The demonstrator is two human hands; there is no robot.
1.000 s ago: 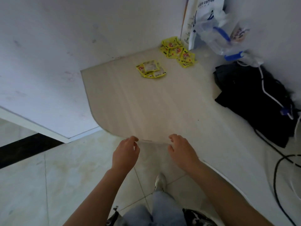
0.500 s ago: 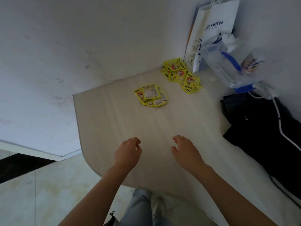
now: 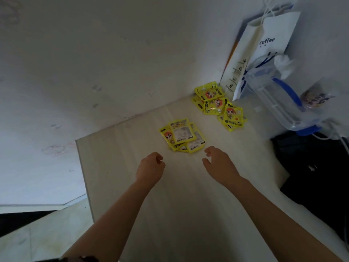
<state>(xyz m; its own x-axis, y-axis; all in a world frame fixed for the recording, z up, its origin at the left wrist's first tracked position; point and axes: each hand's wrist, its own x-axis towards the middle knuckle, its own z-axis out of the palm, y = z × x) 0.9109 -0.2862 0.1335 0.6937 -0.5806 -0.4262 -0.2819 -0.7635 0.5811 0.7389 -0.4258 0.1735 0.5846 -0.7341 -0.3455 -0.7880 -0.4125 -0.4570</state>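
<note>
A pale wood-grain bench (image 3: 132,186) fills a white-walled corner. The near pile of yellow sachets (image 3: 182,136) lies just beyond both hands. The left hand (image 3: 150,168) is curled and empty, and the right hand (image 3: 219,163) is half spread and empty, just short of the pile's near right edge. A hasty grab would likely fan the overlapping packets or push them into the far pile (image 3: 219,104). The white paper bag (image 3: 272,42) at the far right reads "coffee"; the sachet print is too small to read.

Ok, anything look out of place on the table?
Only untidiness: the near pile of small yellow sachets lies fanned, some face down; the far pile sprawls by the white paper bag. Nothing spilled.
</note>
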